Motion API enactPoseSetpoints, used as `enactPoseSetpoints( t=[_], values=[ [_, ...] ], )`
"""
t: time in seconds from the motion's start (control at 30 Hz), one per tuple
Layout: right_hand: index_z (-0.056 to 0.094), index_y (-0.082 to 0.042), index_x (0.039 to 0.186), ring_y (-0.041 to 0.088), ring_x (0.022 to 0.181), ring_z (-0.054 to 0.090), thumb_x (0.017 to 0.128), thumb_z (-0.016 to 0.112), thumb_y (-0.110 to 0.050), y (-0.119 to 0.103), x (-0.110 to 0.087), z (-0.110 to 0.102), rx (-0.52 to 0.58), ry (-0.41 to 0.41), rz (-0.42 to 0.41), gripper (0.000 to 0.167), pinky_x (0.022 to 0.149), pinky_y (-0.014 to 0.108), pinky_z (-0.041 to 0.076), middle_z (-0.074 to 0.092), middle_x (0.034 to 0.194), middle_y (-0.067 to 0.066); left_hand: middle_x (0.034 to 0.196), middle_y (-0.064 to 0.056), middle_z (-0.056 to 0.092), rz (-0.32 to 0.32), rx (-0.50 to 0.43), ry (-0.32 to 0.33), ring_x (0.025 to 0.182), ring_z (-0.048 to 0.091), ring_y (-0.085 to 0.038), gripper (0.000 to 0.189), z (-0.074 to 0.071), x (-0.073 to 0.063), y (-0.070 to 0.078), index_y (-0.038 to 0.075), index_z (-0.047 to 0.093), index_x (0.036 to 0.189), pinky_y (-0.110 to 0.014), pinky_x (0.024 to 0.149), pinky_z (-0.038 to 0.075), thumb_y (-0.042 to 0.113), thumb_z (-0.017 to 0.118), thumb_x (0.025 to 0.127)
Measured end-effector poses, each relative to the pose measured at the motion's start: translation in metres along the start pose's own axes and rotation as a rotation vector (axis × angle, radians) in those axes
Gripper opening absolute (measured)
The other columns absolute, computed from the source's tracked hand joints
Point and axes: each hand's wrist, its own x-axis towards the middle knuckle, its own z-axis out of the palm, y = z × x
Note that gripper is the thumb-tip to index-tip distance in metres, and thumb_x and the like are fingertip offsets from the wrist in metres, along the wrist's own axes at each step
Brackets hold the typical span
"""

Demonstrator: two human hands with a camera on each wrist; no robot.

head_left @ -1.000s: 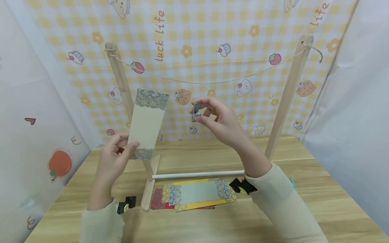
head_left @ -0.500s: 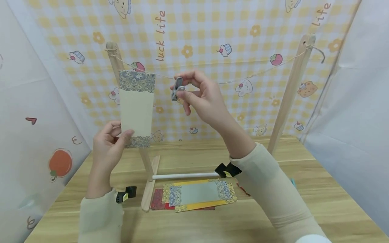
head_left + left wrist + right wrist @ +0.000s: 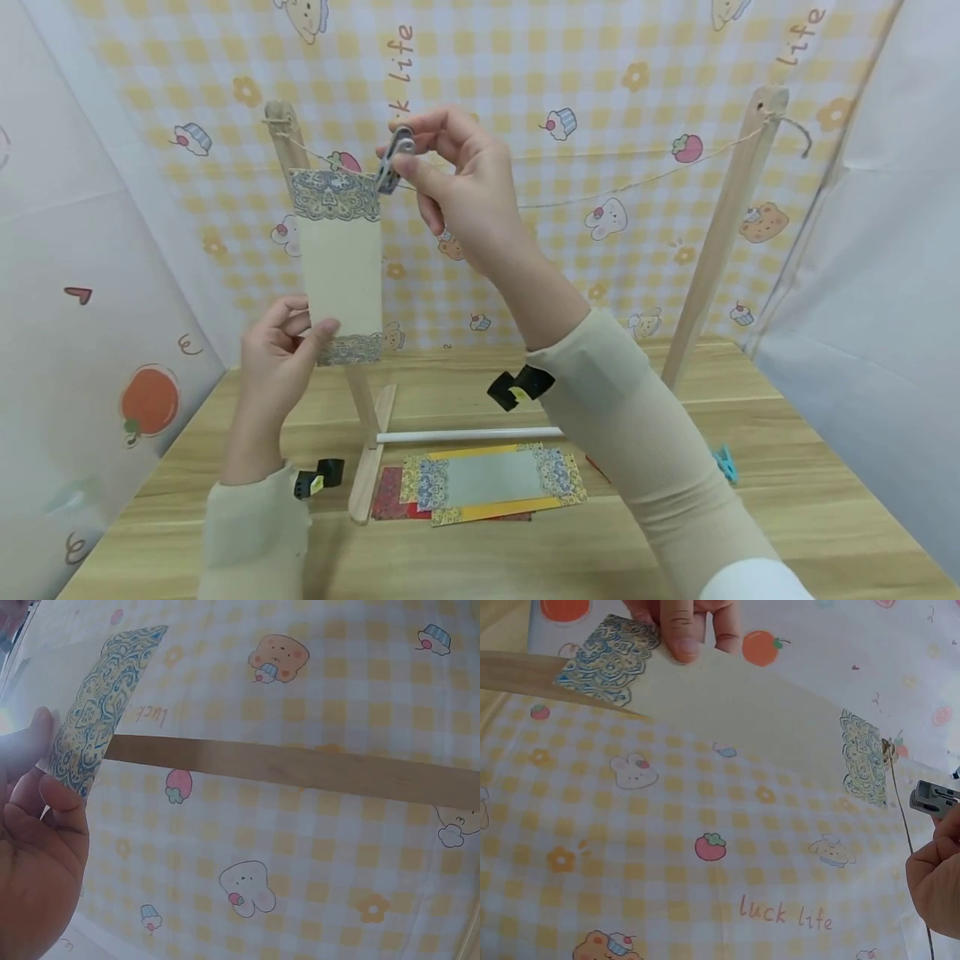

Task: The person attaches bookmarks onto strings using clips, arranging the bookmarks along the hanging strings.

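Note:
A cream card (image 3: 341, 271) with blue-and-gold patterned ends stands upright at the string (image 3: 577, 200), its top edge about level with it. My left hand (image 3: 273, 367) pinches the card low on its left side, thumb in front. Between thumb and fingers of my right hand (image 3: 476, 196) is a grey clothespin (image 3: 393, 162), tilted, at the card's top right corner in the head view. The right wrist view shows a small gap between the clothespin (image 3: 934, 797) and the card's patterned end (image 3: 865, 759). In the left wrist view the card (image 3: 94, 712) is only partly visible.
Wooden posts (image 3: 712, 242) hold the string at both sides, joined low down by a white rod (image 3: 465, 435). Several patterned cards (image 3: 495, 479) lie overlapped on the wooden table (image 3: 465, 558). A teal clothespin (image 3: 725, 464) lies right of the right sleeve. Checked cloth (image 3: 480, 83) hangs behind.
My left hand has raised the card to the string and straightened it from a tilt. The right hand has carried the grey clothespin up and left to the card's top right corner.

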Motion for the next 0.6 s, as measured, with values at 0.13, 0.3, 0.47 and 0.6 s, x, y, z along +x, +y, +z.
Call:
enactPoseSetpoints(
  t=[0.13,0.3,0.47,0.6],
  values=[
    [0.06,0.006,0.107,0.012,0.038,0.03,0.092,0.061,0.009,0.0,0.01,0.009,0.047,0.023,0.04,0.016,0.037,0.024,0.022,0.068,0.085,0.005,0.089,0.022,0.074,-0.034,0.041,-0.002,0.04,0.028,-0.005,0.027,0.003,-0.001,0.0,0.011,0.067,0.102,-0.027,0.04,0.023,-0.013,0.063,0.089],
    [0.06,0.004,0.104,0.011,0.042,0.032,0.092,0.062,0.009,0.0,0.017,0.016,0.065,0.041,0.079,0.013,0.039,0.023,0.02,0.064,0.081,0.005,0.089,0.027,0.072,-0.037,0.078,-0.015,0.041,0.028,-0.004,0.016,0.005,-0.002,0.001,-0.005,0.063,0.102,-0.027,0.041,0.024,-0.013,0.063,0.088],
    [0.06,0.004,0.106,0.009,0.043,0.033,0.093,0.062,0.007,0.0,0.024,0.02,0.05,0.035,0.123,0.014,0.04,0.021,0.02,0.064,0.084,0.007,0.091,0.031,0.071,-0.019,0.098,-0.021,0.042,0.027,-0.002,0.018,0.005,-0.001,0.004,-0.015,0.059,0.105,-0.027,0.041,0.024,-0.015,0.063,0.088],
    [0.06,0.001,0.105,0.009,0.042,0.028,0.093,0.062,0.005,-0.002,0.03,0.023,0.021,0.021,0.16,0.013,0.04,0.02,0.019,0.064,0.084,0.007,0.092,0.031,0.071,-0.012,0.1,-0.018,0.042,0.029,-0.001,0.018,0.002,0.0,0.005,-0.015,0.059,0.105,-0.026,0.041,0.024,-0.015,0.063,0.087]
  ],
)
